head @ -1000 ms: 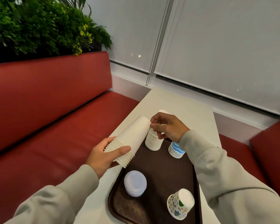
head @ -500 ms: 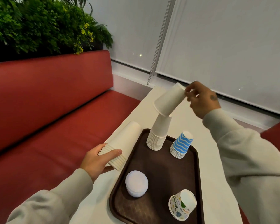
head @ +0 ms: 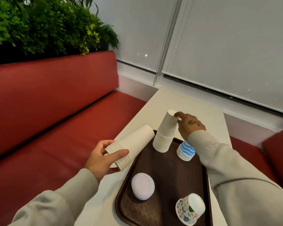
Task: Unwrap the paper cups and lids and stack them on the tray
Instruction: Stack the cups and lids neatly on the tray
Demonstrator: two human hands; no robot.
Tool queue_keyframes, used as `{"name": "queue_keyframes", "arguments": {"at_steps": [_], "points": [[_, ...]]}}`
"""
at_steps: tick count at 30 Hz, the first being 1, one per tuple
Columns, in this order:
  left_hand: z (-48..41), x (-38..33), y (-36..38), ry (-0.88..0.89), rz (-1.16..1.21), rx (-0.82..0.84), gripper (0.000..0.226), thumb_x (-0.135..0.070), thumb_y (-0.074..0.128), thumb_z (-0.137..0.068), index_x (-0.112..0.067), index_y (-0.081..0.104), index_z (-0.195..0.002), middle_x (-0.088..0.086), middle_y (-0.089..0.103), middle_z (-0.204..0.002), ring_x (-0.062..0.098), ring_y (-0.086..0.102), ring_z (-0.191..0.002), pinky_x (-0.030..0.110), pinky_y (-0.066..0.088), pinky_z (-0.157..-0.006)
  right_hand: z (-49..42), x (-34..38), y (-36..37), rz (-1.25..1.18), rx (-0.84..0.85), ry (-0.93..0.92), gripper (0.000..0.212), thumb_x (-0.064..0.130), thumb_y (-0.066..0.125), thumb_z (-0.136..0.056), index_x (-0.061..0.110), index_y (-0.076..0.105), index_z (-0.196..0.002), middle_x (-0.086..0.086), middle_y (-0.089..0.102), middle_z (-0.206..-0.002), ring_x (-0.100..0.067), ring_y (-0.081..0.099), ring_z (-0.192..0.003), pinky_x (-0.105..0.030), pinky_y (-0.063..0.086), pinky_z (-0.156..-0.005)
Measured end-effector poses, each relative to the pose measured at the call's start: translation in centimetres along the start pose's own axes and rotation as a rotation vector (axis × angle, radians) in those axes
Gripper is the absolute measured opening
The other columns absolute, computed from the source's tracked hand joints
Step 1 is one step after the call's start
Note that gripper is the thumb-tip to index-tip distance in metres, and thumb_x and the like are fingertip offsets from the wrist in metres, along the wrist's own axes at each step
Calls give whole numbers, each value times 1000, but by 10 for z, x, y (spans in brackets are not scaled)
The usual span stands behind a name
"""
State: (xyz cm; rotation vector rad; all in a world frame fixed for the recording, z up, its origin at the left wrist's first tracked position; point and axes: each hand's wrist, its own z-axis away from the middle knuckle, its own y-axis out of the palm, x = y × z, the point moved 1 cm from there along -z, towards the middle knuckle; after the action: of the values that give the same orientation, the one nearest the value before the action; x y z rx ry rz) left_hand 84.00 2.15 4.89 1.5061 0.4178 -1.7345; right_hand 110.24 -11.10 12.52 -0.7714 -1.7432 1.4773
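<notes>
A sideways stack of plain white paper cups (head: pixel 132 144) is gripped by the left hand (head: pixel 103 159), thumb laid across the ridged rims, off the 10 o'clock edge of the brown textured tray (head: pixel 170 173). An upturned white stack (head: pixel 164 134) at the tray's 11 o'clock is pinched at its top by the right hand (head: pixel 189 125). Three more piles are seen on the tray: a blue-striped stack (head: pixel 185 151) at 1 o'clock, round white lids (head: pixel 142 185) at 8, patterned cups (head: pixel 189 208) at 5.

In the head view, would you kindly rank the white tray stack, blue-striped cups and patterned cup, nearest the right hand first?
1. white tray stack, pinched by the right hand.
2. blue-striped cups, by its wrist.
3. patterned cup, nearest the camera.
</notes>
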Motion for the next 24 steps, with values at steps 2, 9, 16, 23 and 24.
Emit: {"name": "queue_keyframes", "arguments": {"at_steps": [2,9,16,23,24], "points": [[0,-2,2,12,10,-6,47,-9,83,-72,-16,60,-112,9,64,-109,20,66,-89,35,58,-60,6,0,5,-11,19,7,46,25,33,-101,41,37,-144,-4,54,-134,-34,53,-119,-40,42,-96],[1,-10,13,51,52,13,46,-10,83,-72,-16,60,-112,8,64,-109,20,66,-91,33,58,-60,27,15,-8,-672,118,-93,18,37,57,-94,25,68,-100,2,67,-85,-19,61,-71,-38,54,-76],[6,-10,23,46,66,57,51,-11,84,-70,-15,59,-115,9,67,-109,20,70,-87,35,58,-62,47,25,-12,-1042,283,-183,1,12,66,-91,11,66,-91,-7,56,-77,-16,50,-60,-31,54,-65],[4,-7,20,5,66,75,64,-15,92,-58,-15,60,-113,11,66,-110,24,68,-92,38,59,-63,45,11,-24,-1153,301,-131,5,7,57,-96,8,58,-91,-2,53,-71,-17,52,-65,-34,55,-66],[4,-6,19,4,65,72,68,-17,94,-53,-16,60,-113,10,67,-110,23,69,-90,38,59,-63,44,8,-28,-1155,307,-130,4,8,57,-96,7,58,-93,-3,54,-71,-17,53,-65,-37,57,-67]]}}
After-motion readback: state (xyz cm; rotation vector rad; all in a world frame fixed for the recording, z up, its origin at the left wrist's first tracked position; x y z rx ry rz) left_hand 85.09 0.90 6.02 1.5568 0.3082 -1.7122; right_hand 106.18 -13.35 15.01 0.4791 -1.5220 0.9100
